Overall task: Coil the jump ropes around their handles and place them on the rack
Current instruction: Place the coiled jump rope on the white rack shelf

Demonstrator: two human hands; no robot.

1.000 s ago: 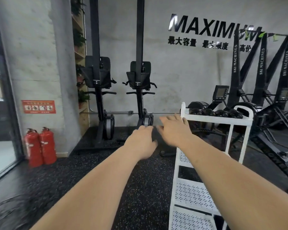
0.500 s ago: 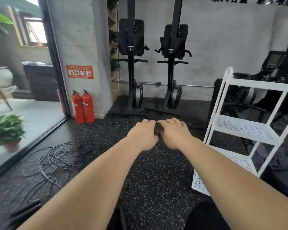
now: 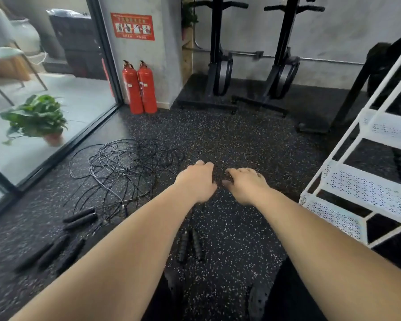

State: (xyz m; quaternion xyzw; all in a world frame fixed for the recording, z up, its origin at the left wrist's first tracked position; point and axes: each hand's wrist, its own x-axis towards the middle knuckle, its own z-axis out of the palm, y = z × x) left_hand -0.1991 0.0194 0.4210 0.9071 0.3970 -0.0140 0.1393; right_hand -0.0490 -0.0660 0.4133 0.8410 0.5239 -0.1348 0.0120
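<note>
GYM FLOOR, ROPES WAITING: A person stretches both bare arms out over the speckled rubber floor (image 3: 241, 140). A white rack (image 3: 357, 188) with perforated shelves stands at the right, and a tangle of black jump ropes (image 3: 120, 167) lies at the left, near the glass wall. The right hand (image 3: 245, 185) hangs with its fingers loosely spread and nothing in them. The left hand (image 3: 196, 181) shows only its back, fingers bent under, so whether its grip holds anything cannot be told. A pair of black handles (image 3: 79, 215) lies just beside the tangle, and a second pair (image 3: 183, 244) lies below the left forearm.

The step in hand appears to be fetching the next rope. It would go best by lifting one pair of handles together and drawing the cord slowly out of the heap so that no neighbouring loop snags. The cord can then be wound round the handles in even, snug turns and set on a rack shelf.
</note>
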